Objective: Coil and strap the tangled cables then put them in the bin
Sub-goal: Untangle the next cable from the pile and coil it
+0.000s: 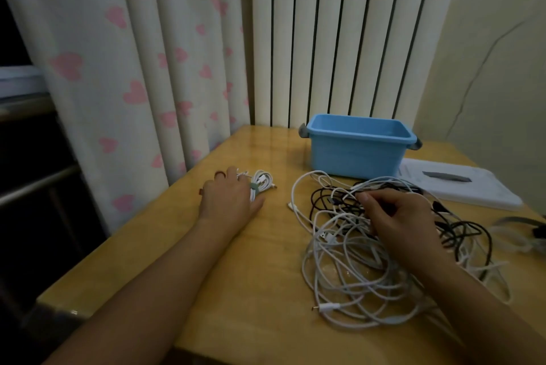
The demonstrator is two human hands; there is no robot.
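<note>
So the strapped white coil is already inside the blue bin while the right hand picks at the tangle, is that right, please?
Not quite: the head view shows the strapped white coil on the table by the left hand, outside the blue bin. The right hand does pick at the tangle.

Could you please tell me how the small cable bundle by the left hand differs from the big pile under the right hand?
The small bundle is coiled and strapped; the big pile is loose and tangled. The bundle is white only; the pile mixes white and black. Both lie on the table, outside the bin.
</note>
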